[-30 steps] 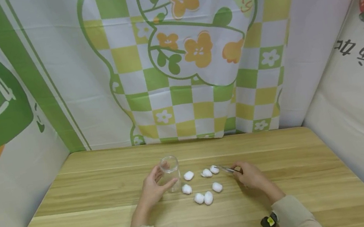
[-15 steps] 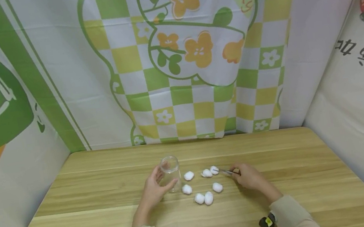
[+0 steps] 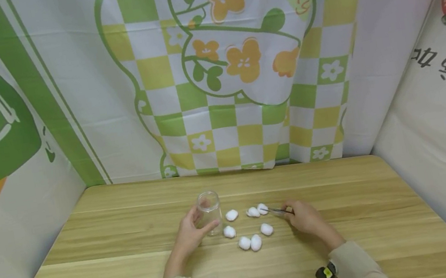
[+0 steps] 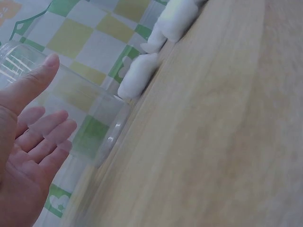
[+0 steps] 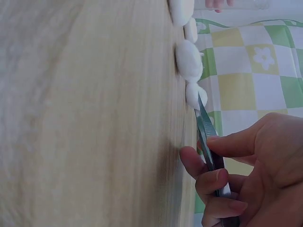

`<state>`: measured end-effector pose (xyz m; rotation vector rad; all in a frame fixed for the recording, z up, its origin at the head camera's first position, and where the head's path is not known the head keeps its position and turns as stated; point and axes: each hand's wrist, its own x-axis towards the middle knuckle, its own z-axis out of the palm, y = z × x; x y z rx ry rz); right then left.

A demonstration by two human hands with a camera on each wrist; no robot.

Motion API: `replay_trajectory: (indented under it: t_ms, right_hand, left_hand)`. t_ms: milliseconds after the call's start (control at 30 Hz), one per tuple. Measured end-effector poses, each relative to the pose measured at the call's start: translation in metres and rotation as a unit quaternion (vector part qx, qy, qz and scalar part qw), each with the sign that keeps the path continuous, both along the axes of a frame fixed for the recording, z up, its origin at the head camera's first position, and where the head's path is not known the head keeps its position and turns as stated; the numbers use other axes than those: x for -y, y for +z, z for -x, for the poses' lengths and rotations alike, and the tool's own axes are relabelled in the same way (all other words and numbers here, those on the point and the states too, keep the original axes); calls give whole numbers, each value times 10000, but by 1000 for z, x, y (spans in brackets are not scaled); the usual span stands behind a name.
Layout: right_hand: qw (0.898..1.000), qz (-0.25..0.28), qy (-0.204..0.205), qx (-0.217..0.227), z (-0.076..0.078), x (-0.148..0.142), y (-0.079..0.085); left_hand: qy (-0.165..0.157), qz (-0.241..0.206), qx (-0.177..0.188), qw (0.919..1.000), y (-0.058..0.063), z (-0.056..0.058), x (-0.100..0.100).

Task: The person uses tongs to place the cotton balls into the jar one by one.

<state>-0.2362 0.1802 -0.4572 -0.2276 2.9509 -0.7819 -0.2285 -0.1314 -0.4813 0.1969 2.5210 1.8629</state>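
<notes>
A cotton ball [image 3: 262, 208] lies on the wooden table [image 3: 117, 272], touching a second ball [image 3: 252, 212], at the tips of the tweezers [image 5: 205, 130]; whether they pinch it, I cannot tell. The right hand [image 3: 307, 217] grips the tweezers. Five more balls [image 3: 256, 242] lie nearby. The left hand [image 3: 189, 231] holds an upright clear jar [image 3: 210, 213]. Behind hangs a checked cloth [image 3: 224, 131].
</notes>
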Motion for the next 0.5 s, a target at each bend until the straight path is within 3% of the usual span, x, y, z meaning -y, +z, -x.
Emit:
replay_trajectory:
  t_ms: [500]
  right_hand:
    - [9993, 15, -219, -300, -6, 0, 0]
  left_hand:
    - [-123, -171, -65, 9998, -5, 1, 1]
